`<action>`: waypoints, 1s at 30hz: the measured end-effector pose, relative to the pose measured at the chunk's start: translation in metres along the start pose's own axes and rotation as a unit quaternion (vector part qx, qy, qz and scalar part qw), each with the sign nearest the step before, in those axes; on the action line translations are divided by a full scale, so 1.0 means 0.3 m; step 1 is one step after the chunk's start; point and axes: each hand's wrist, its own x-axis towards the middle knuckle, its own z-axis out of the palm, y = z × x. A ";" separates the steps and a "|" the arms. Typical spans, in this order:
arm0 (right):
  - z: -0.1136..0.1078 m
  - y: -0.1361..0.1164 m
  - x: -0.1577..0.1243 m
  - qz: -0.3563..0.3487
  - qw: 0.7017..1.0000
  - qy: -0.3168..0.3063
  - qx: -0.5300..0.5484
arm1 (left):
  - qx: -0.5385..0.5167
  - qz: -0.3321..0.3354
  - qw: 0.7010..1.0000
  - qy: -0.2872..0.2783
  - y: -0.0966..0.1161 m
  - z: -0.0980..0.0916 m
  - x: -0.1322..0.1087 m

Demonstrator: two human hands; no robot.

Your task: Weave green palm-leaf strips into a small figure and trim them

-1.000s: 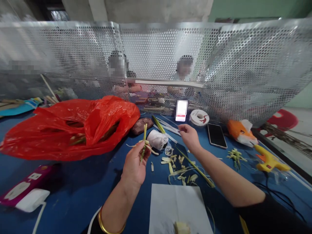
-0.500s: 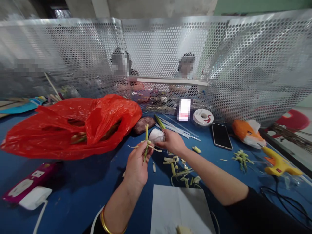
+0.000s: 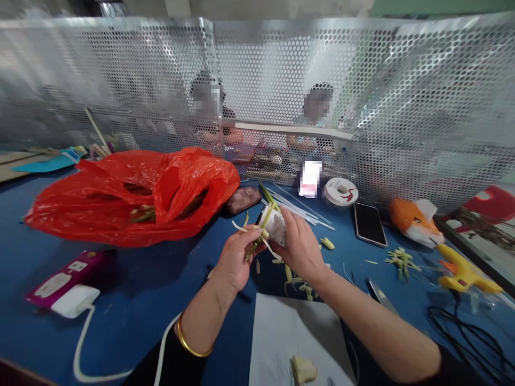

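Note:
My left hand [image 3: 234, 261] is closed in a pinch on a small bundle of crossed pale-green plant strips [image 3: 264, 232]. Their thin ends stick out past my fingertips on several sides. My right hand [image 3: 302, 247] is wrapped around a white, rounded, roll-like object [image 3: 276, 227], whose exact kind I cannot make out. It sits right against the strips, between both hands. Below the hands, cut plant scraps [image 3: 288, 273] lie scattered on the blue table. A sheet of white paper [image 3: 277, 332] near me bears a pale chunk of plant [image 3: 303, 370].
A red plastic bag [image 3: 100, 214] with stalks inside lies left. Behind the hands are a checkered pouch [image 3: 243, 200], clear sticks [image 3: 324, 222] and a ribbon spool [image 3: 341, 192]. Rightward lie a phone [image 3: 369, 225], a knife [image 3: 380, 295] and a yellow glue gun [image 3: 462, 271]. A perforated screen [image 3: 265, 69] stands behind.
My right hand has turned more palm-inward, and the white roll-like object now overlaps the strips. The strips have tilted to the right. The whole view has shifted slightly.

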 end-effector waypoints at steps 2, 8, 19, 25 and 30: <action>-0.021 0.000 -0.008 0.002 1.000 0.010 0.012 | -0.005 0.009 1.000 -0.025 -0.003 -0.001 -0.001; -0.115 -0.016 0.002 0.050 0.991 0.035 0.123 | -0.007 0.011 0.999 -0.035 -0.009 0.013 -0.015; -0.121 -0.030 0.035 0.090 0.988 0.111 0.064 | 0.067 0.025 0.997 -0.033 -0.017 0.025 -0.040; -0.167 -0.017 0.066 0.213 0.950 0.092 0.211 | 0.068 0.028 0.997 -0.027 -0.013 0.028 -0.039; -0.210 0.063 0.115 0.393 0.782 0.152 0.460 | 0.027 0.002 0.999 -0.025 0.008 0.016 -0.027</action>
